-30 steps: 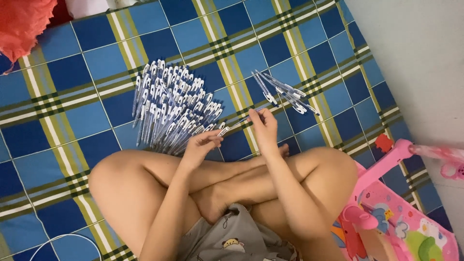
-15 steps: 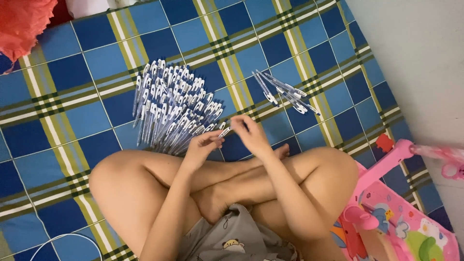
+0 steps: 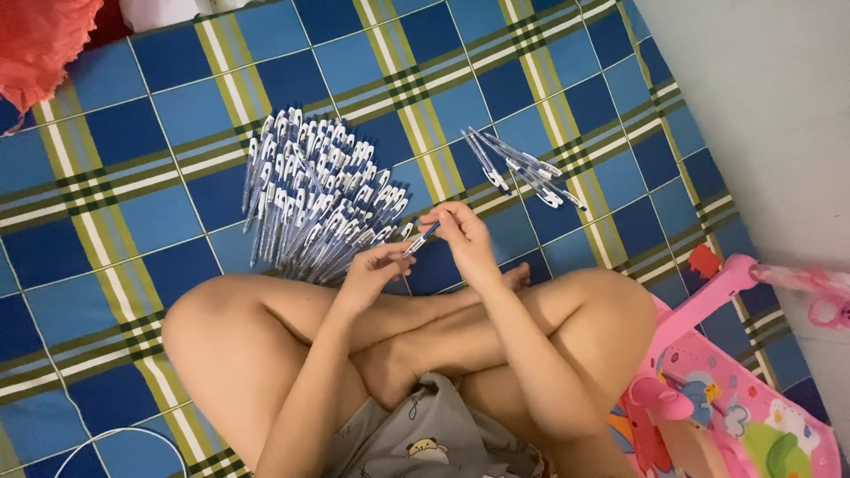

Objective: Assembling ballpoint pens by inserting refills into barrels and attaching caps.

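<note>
— Where's the pen (image 3: 423, 237)?
— Above the crossed legs, left hand (image 3: 372, 270) and right hand (image 3: 462, 237) both pinched on it, probably at its ends.
— Risk?
— A slip could drop it into the big pen pile (image 3: 314, 199), mixing it with those, not the small pile (image 3: 522, 166).

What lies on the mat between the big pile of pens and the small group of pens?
In the head view, only bare checked mat separates the big pile of pens from the small group of pens.
</note>
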